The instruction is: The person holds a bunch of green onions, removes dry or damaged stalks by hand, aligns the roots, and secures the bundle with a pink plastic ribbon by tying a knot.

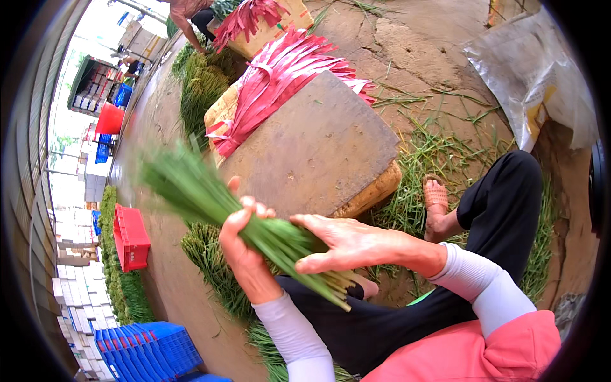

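A bunch of chives point(191, 186), long green stalks with paler cut ends, slants across in front of me, its leafy end blurred at the upper left. My left hand point(245, 245) is closed round its middle. Against the lower part of the bunch lies my right hand point(344, 245), open, thumb and fingers stretched apart over the stalks. Just beyond my hands stands a low block with a bare brown board point(312, 146) on top. Pink and red ribbon strips point(280, 76) are heaped along its far side.
Loose green stalks point(420, 159) litter the floor to the right, near my sandalled foot. Bundled greens point(216, 267) lie left of the block. Further left are a red crate point(132, 237) and stacked blue crates point(149, 350). Plastic sheeting point(534, 76) hangs at right. Another person point(191, 16) bends at the top.
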### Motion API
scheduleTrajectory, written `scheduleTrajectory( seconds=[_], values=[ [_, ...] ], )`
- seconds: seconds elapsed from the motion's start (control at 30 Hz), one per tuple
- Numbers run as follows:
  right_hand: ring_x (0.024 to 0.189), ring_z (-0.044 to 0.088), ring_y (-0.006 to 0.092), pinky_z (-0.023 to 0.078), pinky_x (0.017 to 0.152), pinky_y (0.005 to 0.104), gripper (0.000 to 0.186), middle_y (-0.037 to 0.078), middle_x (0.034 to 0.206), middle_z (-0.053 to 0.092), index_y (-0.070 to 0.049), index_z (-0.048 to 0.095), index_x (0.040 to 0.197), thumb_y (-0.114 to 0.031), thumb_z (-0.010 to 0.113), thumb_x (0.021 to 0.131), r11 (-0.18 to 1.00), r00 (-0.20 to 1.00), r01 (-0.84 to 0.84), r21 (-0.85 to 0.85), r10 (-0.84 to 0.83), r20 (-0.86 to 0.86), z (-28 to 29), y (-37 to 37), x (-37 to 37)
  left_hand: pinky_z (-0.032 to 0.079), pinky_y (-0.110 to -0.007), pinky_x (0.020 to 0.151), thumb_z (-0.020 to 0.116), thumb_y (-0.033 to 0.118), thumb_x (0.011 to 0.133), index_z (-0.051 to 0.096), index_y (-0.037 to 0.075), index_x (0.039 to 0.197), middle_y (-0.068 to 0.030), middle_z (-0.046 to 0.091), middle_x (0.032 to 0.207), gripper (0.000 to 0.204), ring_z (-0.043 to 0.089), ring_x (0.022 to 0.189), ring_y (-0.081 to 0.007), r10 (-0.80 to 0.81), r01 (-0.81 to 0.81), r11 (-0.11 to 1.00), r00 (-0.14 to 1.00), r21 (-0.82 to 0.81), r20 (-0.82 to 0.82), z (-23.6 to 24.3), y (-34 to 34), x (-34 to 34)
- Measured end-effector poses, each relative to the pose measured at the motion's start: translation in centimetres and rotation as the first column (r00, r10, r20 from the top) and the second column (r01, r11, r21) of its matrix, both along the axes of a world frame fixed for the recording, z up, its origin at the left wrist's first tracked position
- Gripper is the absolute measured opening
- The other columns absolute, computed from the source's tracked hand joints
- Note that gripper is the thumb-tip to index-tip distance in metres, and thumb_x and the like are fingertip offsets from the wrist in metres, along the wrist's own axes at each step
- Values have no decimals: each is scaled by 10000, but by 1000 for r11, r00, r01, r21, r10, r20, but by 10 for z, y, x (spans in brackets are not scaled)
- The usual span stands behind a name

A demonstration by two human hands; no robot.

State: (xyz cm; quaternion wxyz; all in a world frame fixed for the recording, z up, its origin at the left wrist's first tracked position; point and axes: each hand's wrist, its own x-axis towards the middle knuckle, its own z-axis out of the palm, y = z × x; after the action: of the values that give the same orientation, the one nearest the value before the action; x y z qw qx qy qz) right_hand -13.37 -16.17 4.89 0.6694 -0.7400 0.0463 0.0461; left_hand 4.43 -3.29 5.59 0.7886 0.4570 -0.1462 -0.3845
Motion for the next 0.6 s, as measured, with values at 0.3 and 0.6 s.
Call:
scheduleTrajectory(
  seconds=[0.3,0.6],
  values=[
    [1253,455,443,383,1039,474,1007,349,1326,431,105,193,1444,-510,625,773,978,970,202,-46,-193,147,-38,15,67,529,-317,512,671,-21,692,614,-29,802,-90,618,671,124,617,524,-206,121,-201,877,972,437,204,2,-49,59],
    [1000,663,279,514,875,375,406,156,1061,686,-34,616,1169,-361,550,938,918,901,397,-27,-383,203,-70,-61,89,537,-406,635,635,32,727,445,39,1328,-61,599,810,630,618,679,-222,127,-95,944,988,316,-83,-16,-21,80]
  ],
)
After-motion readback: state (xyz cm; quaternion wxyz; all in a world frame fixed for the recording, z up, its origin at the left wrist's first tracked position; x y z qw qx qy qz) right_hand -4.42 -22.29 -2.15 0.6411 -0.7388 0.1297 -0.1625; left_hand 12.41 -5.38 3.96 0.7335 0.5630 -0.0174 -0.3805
